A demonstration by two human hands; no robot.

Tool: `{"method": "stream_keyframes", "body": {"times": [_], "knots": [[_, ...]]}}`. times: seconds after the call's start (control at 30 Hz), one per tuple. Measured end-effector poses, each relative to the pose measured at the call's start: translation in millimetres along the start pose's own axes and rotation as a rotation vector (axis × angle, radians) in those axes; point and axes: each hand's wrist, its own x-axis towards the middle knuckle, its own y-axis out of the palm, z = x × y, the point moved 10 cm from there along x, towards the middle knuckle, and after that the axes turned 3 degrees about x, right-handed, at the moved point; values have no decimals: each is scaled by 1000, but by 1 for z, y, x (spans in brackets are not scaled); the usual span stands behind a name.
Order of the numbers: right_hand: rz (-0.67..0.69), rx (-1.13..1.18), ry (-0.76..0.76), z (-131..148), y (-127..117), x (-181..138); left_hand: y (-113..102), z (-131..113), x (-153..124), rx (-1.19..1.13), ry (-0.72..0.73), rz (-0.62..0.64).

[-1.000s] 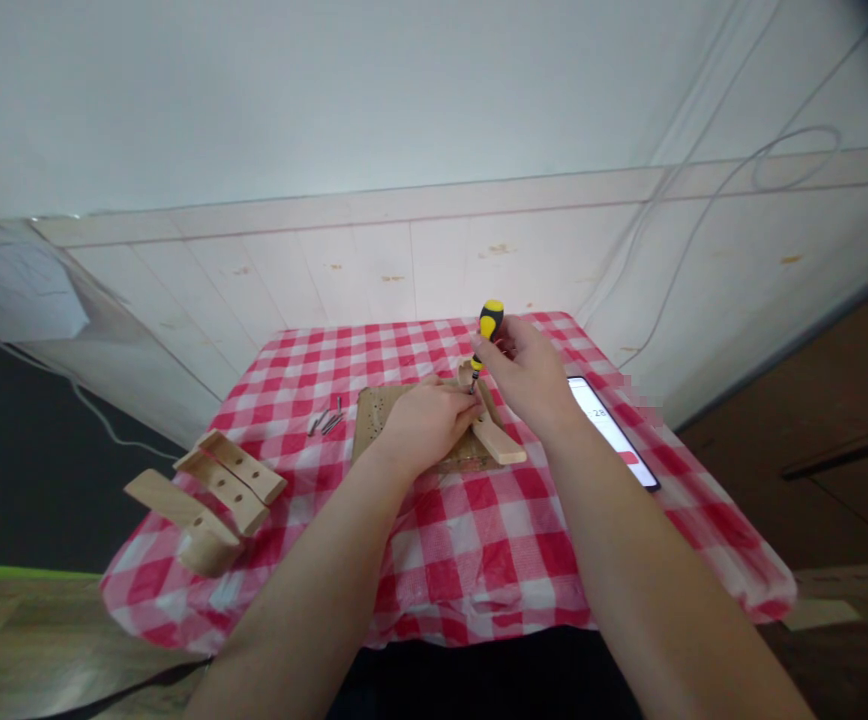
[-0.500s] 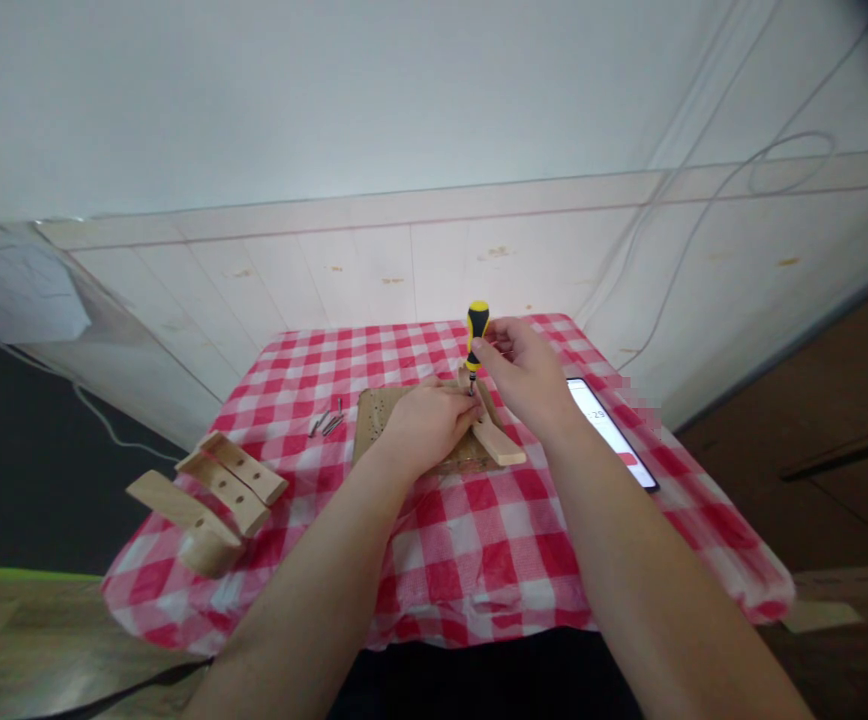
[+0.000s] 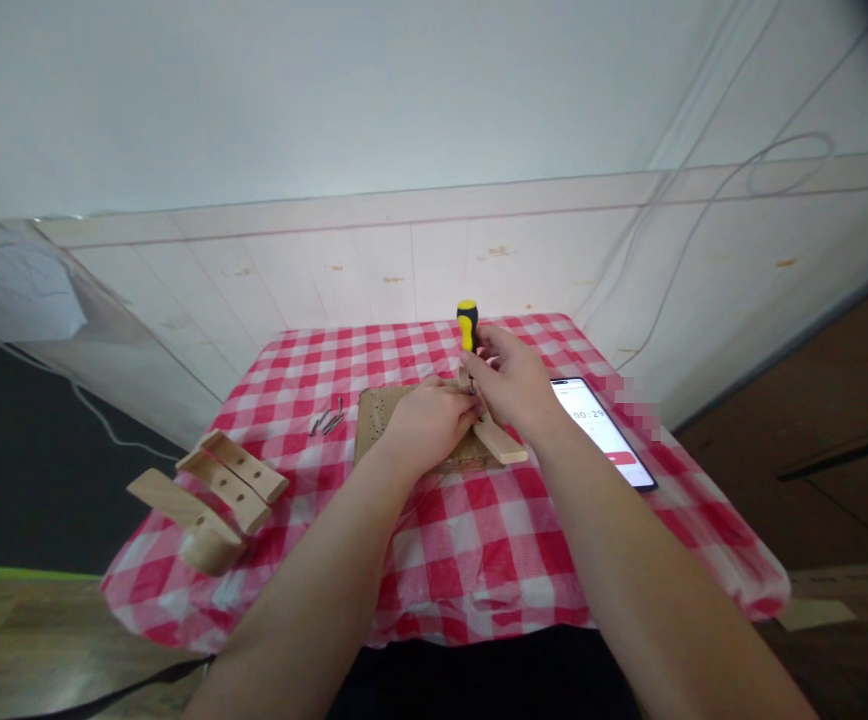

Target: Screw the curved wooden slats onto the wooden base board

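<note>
My right hand has its fingers closed round the lower part of a yellow and black screwdriver, which stands nearly upright with its shaft pointing down. Under its tip lies a pale wooden piece, slanting across a brown wooden board. My left hand lies over the board, its fingertips pressed on the wooden piece close to the screwdriver's shaft. The contact of the tip with the wood is partly hidden by my fingers.
Several metal screws lie left of the board. Shaped wooden pieces with holes and a curved wooden piece rest at the left front. A phone lies at the right on the checked tablecloth. A wall stands behind.
My right hand has shifted slightly left and down along the screwdriver, whose handle has turned and now leans a little left. My left hand stays in place.
</note>
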Motion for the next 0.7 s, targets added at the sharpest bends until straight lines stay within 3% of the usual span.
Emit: {"method": "stream_keyframes", "body": {"times": [0.17, 0.53, 0.7], "knots": [[28, 196, 86, -14, -1, 3, -3, 2, -1, -29, -28, -22], [-99, -55, 22, 2, -19, 0, -4, -4, 1, -21, 20, -13], [-34, 21, 95, -5, -12, 1, -5, -2, 0, -22, 6, -13]]}}
